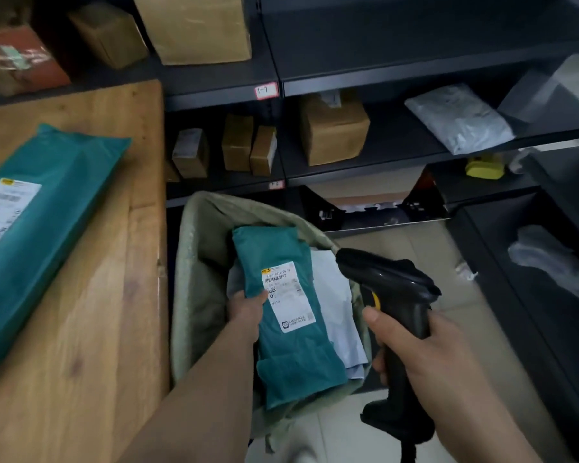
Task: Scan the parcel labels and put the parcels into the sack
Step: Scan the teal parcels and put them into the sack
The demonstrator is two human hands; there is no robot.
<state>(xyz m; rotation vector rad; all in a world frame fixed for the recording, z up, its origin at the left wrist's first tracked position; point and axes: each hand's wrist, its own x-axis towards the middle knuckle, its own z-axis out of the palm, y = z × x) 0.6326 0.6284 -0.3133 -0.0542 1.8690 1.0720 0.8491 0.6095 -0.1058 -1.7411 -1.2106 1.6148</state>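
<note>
The one view looks from the person's head, forward and steeply down, wide-angle, so straight edges bow near the frame's borders. Both forearms enter from the bottom edge. The left hand (246, 312) with the parcel (291, 355) and the right hand (425, 345) with the scanner (398, 295) lie nearest the lens, above the sack (188, 262). The table (97, 329) fills the left, the shelves (381, 71) stand farther off across the top and right, and the floor (432, 255) lies below.
</note>
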